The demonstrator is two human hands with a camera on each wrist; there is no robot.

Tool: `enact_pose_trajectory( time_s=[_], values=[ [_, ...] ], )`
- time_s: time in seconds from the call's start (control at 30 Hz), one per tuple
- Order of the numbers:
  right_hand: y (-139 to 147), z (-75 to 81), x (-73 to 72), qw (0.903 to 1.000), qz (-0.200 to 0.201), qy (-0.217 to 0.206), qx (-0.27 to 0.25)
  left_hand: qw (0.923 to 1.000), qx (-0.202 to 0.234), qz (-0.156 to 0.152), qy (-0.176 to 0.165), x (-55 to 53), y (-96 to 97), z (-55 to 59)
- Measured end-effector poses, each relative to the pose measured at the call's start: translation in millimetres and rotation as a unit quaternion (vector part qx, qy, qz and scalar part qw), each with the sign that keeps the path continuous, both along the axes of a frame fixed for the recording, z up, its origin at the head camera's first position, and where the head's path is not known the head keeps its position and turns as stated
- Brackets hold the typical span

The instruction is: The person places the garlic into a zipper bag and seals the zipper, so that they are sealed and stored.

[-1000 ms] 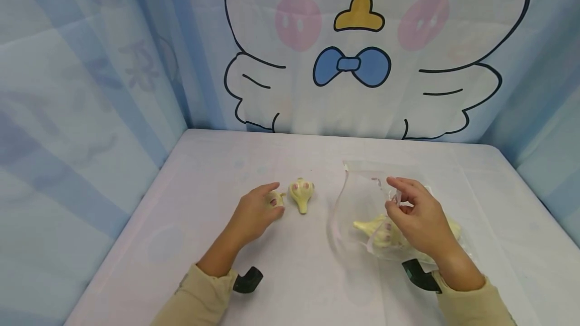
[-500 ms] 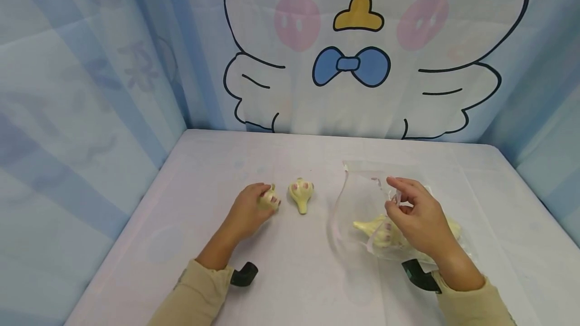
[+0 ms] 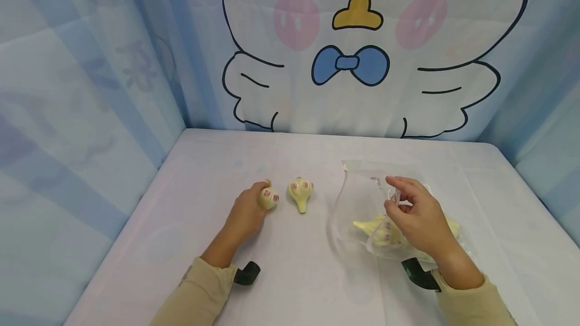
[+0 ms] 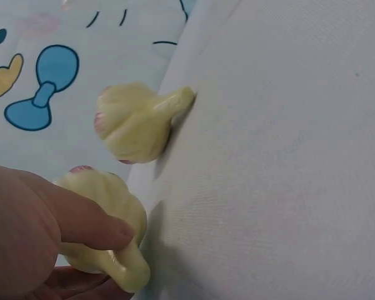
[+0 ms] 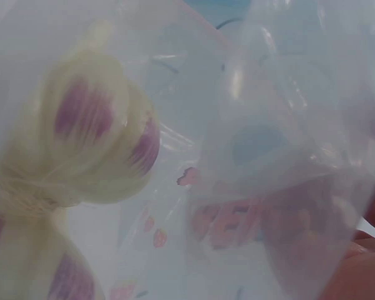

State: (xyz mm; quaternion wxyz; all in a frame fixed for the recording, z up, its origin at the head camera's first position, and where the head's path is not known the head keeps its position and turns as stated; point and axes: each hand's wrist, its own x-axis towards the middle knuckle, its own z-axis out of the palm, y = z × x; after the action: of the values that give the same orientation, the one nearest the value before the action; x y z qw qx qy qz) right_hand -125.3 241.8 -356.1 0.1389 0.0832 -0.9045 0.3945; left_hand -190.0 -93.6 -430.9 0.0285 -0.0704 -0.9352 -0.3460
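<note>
My left hand (image 3: 246,210) grips a garlic bulb (image 3: 269,198) at nine o'clock from the clear bag (image 3: 351,205); I judge it light, firm, slightly slippery, best held round its fat body. My right hand (image 3: 419,218) pinches the bag, though its cloudy plastic hides my fingertips. At three o'clock, a loose bulb (image 3: 301,194) stands between; beyond, at four o'clock, lies bagged garlic (image 3: 382,231).

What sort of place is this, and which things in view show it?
Probably a screened tabletop workspace: printed curtains surround the pale table on three sides, and a garlic bulb and clear plastic bag are on it.
</note>
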Motion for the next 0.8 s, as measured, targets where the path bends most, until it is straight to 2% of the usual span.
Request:
enact_pose_trajectory(
  time_s=[0.13, 0.3, 0.47, 0.63, 0.8],
  values=[
    [0, -0.7, -0.4, 1.0000, 0.000, -0.001, 0.001, 0.9996, 0.021, 0.016, -0.008, 2.7, -0.1, 6.0],
    [0, -0.7, -0.8, 1.0000, 0.000, 0.001, 0.000, 0.9968, 0.058, 0.033, -0.044, 5.0, 3.8, 17.4],
    [0, 0.7, -0.4, 1.0000, 0.001, 0.003, 0.000, 0.9954, 0.065, 0.023, -0.066, 8.7, 10.1, 28.3],
    [0, 0.4, 0.0, 1.0000, 0.002, 0.001, 0.001, 0.9955, 0.076, 0.006, -0.056, 15.5, 16.2, 38.9],
    [-1, 0.5, 0.6, 1.0000, 0.001, 0.002, -0.002, 0.9968, 0.074, -0.024, -0.017, 20.7, 21.0, 46.3]
  ],
)
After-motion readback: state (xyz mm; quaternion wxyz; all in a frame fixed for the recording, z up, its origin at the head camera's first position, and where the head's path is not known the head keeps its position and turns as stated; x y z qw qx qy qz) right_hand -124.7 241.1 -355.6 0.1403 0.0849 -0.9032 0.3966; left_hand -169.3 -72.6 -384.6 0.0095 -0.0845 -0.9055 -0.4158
